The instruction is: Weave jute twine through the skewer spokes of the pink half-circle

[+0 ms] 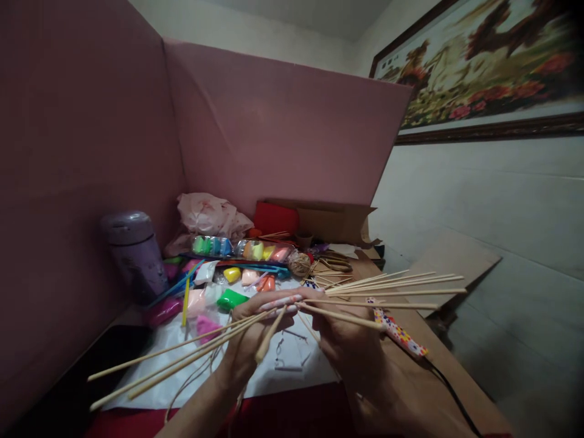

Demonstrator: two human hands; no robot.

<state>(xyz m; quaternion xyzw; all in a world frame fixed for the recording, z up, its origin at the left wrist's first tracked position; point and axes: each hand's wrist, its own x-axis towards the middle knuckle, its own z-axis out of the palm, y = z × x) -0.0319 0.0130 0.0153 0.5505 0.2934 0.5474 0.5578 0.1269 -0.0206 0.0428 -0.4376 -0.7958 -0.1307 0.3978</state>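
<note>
My left hand (246, 331) and my right hand (349, 337) meet over the table, both closed around one bundle of thin wooden sticks (396, 285). Several sticks fan out to the right past my right hand, and several more stretch down to the left from my left hand. One thicker stick end points toward me between the hands. Where the sticks come together, short whitish rolls with pinkish marks (279, 302) lie between my fingers. What the rolls are made of, I cannot tell. Below the hands is a white sheet (182, 380) with small scraps on it.
Bagged coloured clay (232, 298) lies behind my left hand. A purple flask (134, 255) stands at left. A ball of twine (300, 264) sits at the back. On the right lies a flower-patterned tool (401, 337) with a black cord. Pink panels (283, 128) enclose the back and left.
</note>
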